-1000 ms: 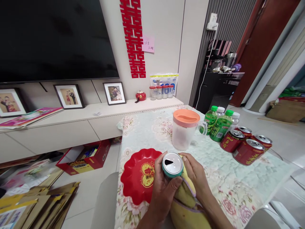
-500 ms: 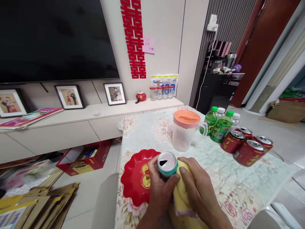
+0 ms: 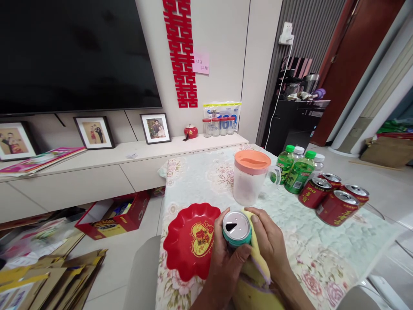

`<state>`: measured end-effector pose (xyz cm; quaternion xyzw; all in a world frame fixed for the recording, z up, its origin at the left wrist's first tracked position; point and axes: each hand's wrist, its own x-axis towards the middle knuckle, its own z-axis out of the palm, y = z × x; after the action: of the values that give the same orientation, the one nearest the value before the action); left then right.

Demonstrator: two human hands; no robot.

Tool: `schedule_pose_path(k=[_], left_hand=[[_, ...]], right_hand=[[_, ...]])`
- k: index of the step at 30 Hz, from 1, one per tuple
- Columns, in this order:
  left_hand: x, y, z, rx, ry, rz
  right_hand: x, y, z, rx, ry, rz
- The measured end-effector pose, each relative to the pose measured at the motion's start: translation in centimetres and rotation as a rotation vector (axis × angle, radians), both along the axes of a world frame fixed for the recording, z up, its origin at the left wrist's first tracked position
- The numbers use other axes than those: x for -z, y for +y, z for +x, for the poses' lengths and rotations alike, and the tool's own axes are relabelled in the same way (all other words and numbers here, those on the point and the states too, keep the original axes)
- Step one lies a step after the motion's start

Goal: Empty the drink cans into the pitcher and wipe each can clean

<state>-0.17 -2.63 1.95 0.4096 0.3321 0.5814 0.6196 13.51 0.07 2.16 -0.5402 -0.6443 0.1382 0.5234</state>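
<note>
An opened drink can (image 3: 236,225) with a teal side and a silver top is upright in my left hand (image 3: 226,262), whose fingers wrap round it. In my right hand (image 3: 271,241) is a yellow cloth (image 3: 256,254) with a purple edge, pressed against the can's right side. The can's lower part is hidden by my hands and the cloth. Just left of my hands lies a red scalloped plate (image 3: 180,241) with a gold heart print. Beyond them stands a clear plastic pitcher (image 3: 248,187) with an orange lid.
Several red cans (image 3: 337,209) and green-capped bottles (image 3: 298,174) stand at the table's right side. A flowered cloth (image 3: 200,181) covers the table. Behind runs a low cabinet (image 3: 129,157) with photo frames and jars. A red box (image 3: 112,215) and flattened cardboard (image 3: 61,280) lie on the floor at left.
Both hands have shifted slightly right with the can, uncovering more of the red plate. The cloth has slid further round the can's right side.
</note>
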Motion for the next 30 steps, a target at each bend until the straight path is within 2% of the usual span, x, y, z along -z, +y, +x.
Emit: schedule_pose_path(k=[5,8,11,18,21,23,26,30], left_hand=[[0.4,-0.1,0.3,-0.016,-0.037,0.021],[0.5,-0.1,0.3,-0.062,-0.034,0.007],[0.6,0.1,0.3,-0.049,-0.024,0.022],[1.2,0.5,0.2,-0.083,-0.03,0.027],[1.4,0.5,0.3,-0.079,-0.039,0.026],[1.4,0.5,0.4,-0.091,-0.039,0.035],[1.3,0.6,0.4,-0.095,-0.014,0.05],[0.9,0.7,0.4,-0.077,-0.013,0.023]], right_hand=[[0.6,0.8,0.6,-0.051,-0.069,-0.173],[0.8,0.8,0.7,-0.022,-0.137,-0.187],[0.9,0.7,0.8,0.027,-0.229,-0.202],[2.0,1.0,1.0,0.214,-0.415,-0.246],[2.8,1.5,1.1,0.221,-0.434,-0.235],[3.0,1.8,1.5,0.175,-0.418,-0.214],[2.4,1.7,2.3,0.113,-0.355,-0.162],[-0.7,-0.2,3.2,0.065,-0.25,-0.069]])
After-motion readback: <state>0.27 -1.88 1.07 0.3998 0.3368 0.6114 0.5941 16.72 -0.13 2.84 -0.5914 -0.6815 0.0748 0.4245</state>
